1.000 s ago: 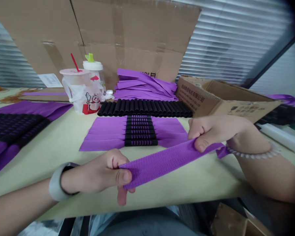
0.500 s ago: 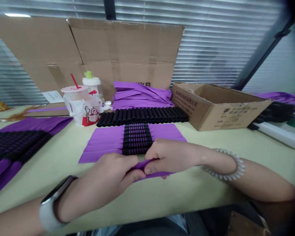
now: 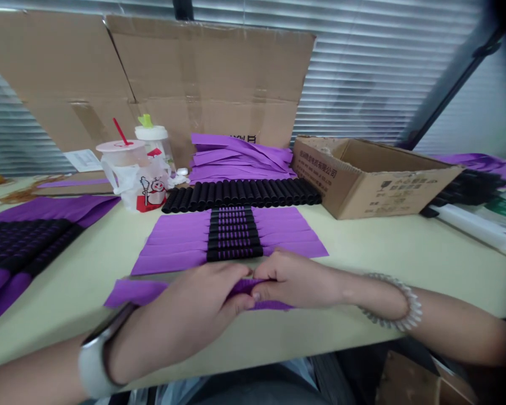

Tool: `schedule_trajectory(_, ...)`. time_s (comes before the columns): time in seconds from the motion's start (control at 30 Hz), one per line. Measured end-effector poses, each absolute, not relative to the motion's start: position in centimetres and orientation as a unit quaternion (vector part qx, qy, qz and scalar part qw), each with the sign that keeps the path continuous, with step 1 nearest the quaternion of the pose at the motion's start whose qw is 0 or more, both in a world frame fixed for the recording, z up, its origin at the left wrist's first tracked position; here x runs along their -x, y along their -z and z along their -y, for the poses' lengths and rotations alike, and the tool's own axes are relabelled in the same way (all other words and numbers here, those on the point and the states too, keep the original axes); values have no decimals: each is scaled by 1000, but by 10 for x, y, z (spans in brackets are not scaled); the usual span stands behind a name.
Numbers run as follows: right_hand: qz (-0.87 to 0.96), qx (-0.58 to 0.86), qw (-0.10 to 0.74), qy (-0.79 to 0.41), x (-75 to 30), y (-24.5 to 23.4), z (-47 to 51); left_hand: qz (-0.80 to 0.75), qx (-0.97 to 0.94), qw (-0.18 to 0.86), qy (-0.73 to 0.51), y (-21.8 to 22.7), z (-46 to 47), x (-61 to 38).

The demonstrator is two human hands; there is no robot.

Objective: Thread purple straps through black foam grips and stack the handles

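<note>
Both my hands meet low over the table's near edge, pinching the middle of a purple webbing strap. My left hand is closed on the strap, whose free end lies flat to its left. My right hand, a bead bracelet on its wrist, is closed on the same strap from the right. Just beyond my fingers lies a row of purple straps with black sleeves on their middles. Behind that a line of loose black sleeves stretches across, and a pile of bare purple straps lies farther back.
An open cardboard box stands at the right. Two drink cups stand at the back left. More sleeved purple straps cover the left edge. Flattened cardboard leans against the window blinds.
My hands, earlier apart and stretching the strap in the air, came together at its middle and lowered it to the table, where its left end now lies flat.
</note>
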State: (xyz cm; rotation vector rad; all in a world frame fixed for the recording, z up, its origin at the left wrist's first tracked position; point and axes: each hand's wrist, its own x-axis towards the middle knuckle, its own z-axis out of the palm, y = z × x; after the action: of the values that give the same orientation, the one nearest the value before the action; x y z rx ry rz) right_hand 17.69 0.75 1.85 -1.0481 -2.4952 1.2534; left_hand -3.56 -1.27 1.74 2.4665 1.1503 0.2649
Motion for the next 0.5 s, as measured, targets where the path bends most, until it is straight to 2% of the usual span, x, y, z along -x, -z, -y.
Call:
schedule_trajectory(0.27, 851, 327, 43, -409, -194, -29, -1, -390, -879, 272, -41, -17, 13, 44)
schedule_trajectory(0.5, 855, 332, 93, -387, -232, -50, -8, -385, -847, 365, -39, -19, 4, 74)
